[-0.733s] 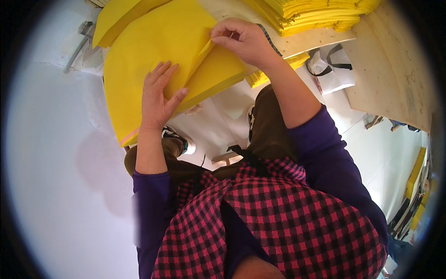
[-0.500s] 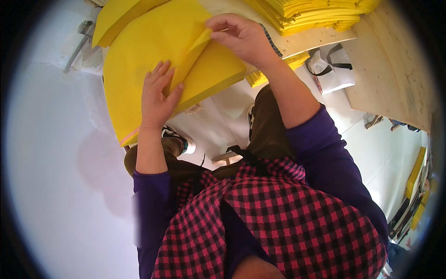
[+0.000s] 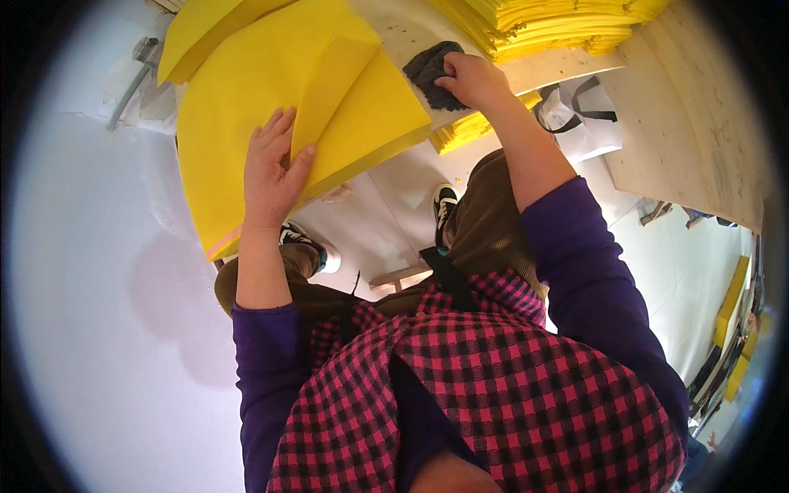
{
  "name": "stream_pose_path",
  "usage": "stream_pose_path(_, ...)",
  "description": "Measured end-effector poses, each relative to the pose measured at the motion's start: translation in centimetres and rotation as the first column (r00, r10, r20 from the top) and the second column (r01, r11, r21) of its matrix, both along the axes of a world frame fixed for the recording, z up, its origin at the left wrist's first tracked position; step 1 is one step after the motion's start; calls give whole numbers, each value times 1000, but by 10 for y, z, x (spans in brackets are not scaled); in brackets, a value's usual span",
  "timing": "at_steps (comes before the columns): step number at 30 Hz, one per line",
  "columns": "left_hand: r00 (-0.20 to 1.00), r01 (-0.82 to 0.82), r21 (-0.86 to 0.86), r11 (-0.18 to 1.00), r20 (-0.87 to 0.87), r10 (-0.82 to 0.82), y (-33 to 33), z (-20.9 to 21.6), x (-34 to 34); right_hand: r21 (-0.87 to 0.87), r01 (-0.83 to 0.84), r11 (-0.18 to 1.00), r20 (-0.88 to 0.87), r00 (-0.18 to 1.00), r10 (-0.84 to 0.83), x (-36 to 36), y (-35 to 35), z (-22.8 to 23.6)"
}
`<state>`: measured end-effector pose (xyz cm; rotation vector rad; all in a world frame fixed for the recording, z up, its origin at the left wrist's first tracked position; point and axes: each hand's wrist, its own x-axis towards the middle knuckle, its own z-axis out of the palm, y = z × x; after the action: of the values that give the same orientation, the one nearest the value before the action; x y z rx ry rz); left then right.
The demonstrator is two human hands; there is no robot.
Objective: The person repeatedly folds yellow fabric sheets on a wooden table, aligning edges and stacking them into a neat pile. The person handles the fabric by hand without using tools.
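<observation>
A thick stack of yellow sheets [image 3: 238, 90] lies on the table before me, its top sheet's right part folded back as a flap [image 3: 333, 86]. My left hand [image 3: 275, 168] rests on the stack beside the fold, fingers stretched and thumb apart. To the right of the stack, my right hand [image 3: 472, 80] is closed on a dark grey cloth [image 3: 436, 74], which lies bunched on the wooden tabletop [image 3: 394, 33]. Part of the cloth is hidden under the fingers.
Another yellow stack [image 3: 201, 37] stands at the far left, and piled yellow pieces [image 3: 551, 29] lie at the far right. A white bag [image 3: 579, 123] with black handles is beside a wooden panel [image 3: 699, 123]. More yellow material [image 3: 468, 131] shows below the tabletop.
My right hand has let go of the sheet's folded edge and moved right onto the dark cloth, which it now grips. My left hand has stayed on the stack.
</observation>
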<state>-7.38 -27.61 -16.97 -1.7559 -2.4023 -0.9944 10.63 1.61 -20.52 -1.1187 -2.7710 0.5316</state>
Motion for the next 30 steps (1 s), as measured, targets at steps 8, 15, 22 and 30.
stream_pose_path(8, 1000, -4, -2, 1000, 30, 4, -1, 3, 3, -34, -29, 999, -211, 977, 21, 9, 5, 0)
stream_pose_path(15, 1000, -5, -11, 1000, 19, 6, -1, 3, 3, -479, -524, 704, -643, 756, 126, 14, -20, 21)
stream_pose_path(22, 1000, -5, -18, 1000, 17, 6, 0, 3, 3, -457, -599, 657, -578, 762, 293, 3, -29, 25)
stream_pose_path(30, 1000, -11, -4, 1000, 24, 11, -1, 1, 1, -362, -575, 734, -593, 749, 295, -2, -34, 28)
